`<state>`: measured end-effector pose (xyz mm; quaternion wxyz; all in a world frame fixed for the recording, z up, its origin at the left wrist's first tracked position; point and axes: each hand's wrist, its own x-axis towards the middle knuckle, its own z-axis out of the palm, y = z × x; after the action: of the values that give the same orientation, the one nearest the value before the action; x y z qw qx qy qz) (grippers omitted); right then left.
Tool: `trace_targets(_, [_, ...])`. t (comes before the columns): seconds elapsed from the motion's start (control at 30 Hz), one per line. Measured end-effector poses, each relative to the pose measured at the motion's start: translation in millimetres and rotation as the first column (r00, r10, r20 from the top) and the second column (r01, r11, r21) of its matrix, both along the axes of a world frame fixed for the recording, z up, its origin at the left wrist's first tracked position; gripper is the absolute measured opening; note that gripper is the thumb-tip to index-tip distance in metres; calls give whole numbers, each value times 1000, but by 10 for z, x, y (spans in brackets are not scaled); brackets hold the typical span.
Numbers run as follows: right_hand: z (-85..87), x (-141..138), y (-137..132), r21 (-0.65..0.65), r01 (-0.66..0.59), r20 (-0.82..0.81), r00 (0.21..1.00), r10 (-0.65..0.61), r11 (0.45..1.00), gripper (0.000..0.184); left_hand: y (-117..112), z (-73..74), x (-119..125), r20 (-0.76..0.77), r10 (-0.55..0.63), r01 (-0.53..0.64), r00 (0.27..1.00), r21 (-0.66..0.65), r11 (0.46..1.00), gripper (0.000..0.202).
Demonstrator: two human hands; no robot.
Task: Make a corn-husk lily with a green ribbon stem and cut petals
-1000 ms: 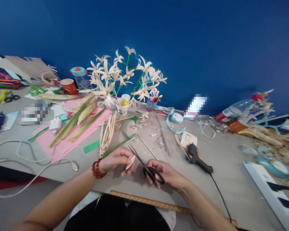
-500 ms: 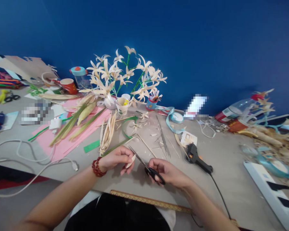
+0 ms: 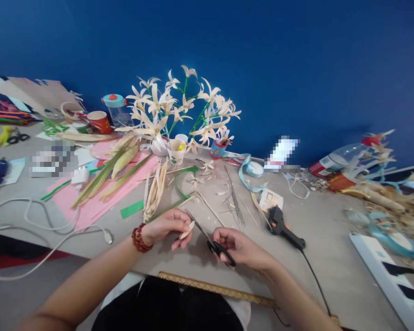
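Between the thumb and fingers of my left hand point(image 3: 172, 227) is a small cream petal-shaped piece of husk point(image 3: 187, 230). My right hand point(image 3: 239, 248) grips black-handled scissors point(image 3: 222, 252), whose blades point up and left, with the tips just beside the husk piece. Beyond my hands, cream husk flowers point(image 3: 195, 182) and small scraps lie on the table. A bundle of dried husk strips point(image 3: 155, 193) rests past my left hand, and several thin wires point(image 3: 235, 197) lie past my right.
A black glue gun point(image 3: 283, 228) with a cord lies to the right. Tall husk flowers point(image 3: 186, 105) stand in cups at the back. Pink paper point(image 3: 67, 202) with green husks is at the left. A white power strip point(image 3: 376, 271) sits at the far right; white cables point(image 3: 31, 216) cross the left side.
Almost nothing differs. The whole view has shifted very slightly; both hands keep their places, with the husk piece and the scissors still held.
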<state>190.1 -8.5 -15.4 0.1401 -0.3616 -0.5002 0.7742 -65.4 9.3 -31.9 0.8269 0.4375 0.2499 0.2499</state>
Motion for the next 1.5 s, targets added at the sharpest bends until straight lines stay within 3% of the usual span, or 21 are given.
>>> trace_targets(0.27, [-24,8,9,30,-20,19,1000,20,999,43,31,-27,-7,39,-34,37,999,-67,997,26])
trace_targets(0.67, [6,-8,17,9,-1,38,999,1,1000,46,36,-22,-10,39,-49,51,998,-67,996,27])
trace_targets(0.8, [-39,13,47,75,56,91,994,-62,996,43,27,-30,-17,28,-36,37,999,-30,999,27])
trace_targets(0.87, [-67,15,66,185,94,187,974,-129,978,39,21,-14,-8,9,-31,31,999,-11,999,27])
trace_targets(0.97, [-83,-25,76,472,17,390,893,-226,882,25,13,19,11,-17,-7,8,1000,13,1000,27])
trace_targets(1.07, [-58,-121,63,676,-215,574,753,-320,705,14,10,46,26,-15,19,-18,1000,36,999,25])
trace_targets(1.17, [0,-228,61,713,-410,673,629,-390,569,13,10,61,36,2,26,-26,1000,41,999,23])
trace_targets(1.3, [101,-310,93,673,-557,739,526,-421,486,17,9,48,48,52,52,-52,997,3,999,20])
trace_targets(1.37, [146,-323,120,675,-579,738,525,-424,459,16,8,33,56,82,65,-64,995,-18,998,20])
trace_targets(1.5, [207,-339,186,749,-526,660,645,-385,403,10,7,25,78,103,87,-83,991,-43,996,21])
